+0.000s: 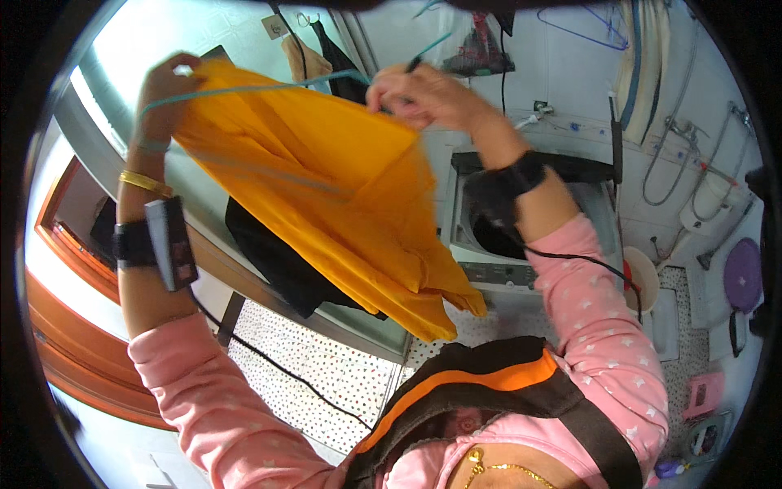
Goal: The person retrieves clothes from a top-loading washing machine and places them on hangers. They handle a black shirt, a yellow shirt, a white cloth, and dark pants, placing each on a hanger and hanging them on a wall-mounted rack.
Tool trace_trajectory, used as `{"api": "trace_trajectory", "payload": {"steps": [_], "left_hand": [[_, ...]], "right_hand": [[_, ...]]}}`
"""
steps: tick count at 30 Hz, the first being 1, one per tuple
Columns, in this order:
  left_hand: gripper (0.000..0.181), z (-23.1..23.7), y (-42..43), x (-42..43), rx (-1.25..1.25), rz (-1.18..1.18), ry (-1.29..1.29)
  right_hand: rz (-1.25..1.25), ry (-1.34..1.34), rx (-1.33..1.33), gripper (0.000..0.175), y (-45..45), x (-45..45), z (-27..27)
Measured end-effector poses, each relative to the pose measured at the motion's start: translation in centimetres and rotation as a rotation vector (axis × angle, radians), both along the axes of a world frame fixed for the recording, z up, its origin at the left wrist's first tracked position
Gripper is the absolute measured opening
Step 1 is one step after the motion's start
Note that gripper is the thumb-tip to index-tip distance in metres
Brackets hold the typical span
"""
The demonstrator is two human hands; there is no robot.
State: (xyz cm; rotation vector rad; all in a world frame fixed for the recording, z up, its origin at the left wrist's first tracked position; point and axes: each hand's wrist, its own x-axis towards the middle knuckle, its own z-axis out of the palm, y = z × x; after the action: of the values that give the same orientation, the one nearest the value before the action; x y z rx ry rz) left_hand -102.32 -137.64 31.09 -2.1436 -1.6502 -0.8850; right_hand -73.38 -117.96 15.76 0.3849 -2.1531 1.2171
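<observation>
My raised left hand (165,91) grips one end of a yellow-orange cloth garment (342,202), which hangs in folds down to the right. My right hand (427,98) is closed around the dark neck of a thin teal clothes hanger (263,87). The hanger's hook rises above my fingers, and one of its arms reaches across to my left hand. Its lower bar shows blurred in front of the cloth. The garment's upper edge runs to just below my right hand; whether those fingers also hold it, I cannot tell.
A top-loading washing machine (498,269) stands open beyond my right forearm. Behind the garment, a black cloth (275,263) hangs beside a sliding-door frame. A purple hanger (586,30), a plastic bag (479,55) and shower hoses (657,177) are along the wall. Cables trail from both wrist straps.
</observation>
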Motion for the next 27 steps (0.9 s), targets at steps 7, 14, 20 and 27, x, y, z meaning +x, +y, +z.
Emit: {"api": "trace_trajectory", "payload": {"steps": [7, 14, 20, 27], "left_hand": [[0.021, -5.2, -1.0, 2.7, -0.403, 0.508, -0.293], [0.022, -6.1, -1.0, 4.7, -0.440, 0.425, -0.302], [0.030, -6.8, 1.3, 5.6, -0.276, 0.175, -0.331], [0.050, -7.4, 0.2, 6.4, -0.252, 0.415, -0.344]], "right_hand": [[-0.438, -0.330, 0.510, 0.039, 1.3, 5.6, 6.1], [-0.453, -0.422, 0.476, 0.035, -0.6, 8.4, 11.1], [-0.233, -0.371, 0.871, 0.036, -1.1, 4.1, 10.3], [-0.488, -0.194, 0.405, 0.035, -0.5, 3.7, 14.2]]}}
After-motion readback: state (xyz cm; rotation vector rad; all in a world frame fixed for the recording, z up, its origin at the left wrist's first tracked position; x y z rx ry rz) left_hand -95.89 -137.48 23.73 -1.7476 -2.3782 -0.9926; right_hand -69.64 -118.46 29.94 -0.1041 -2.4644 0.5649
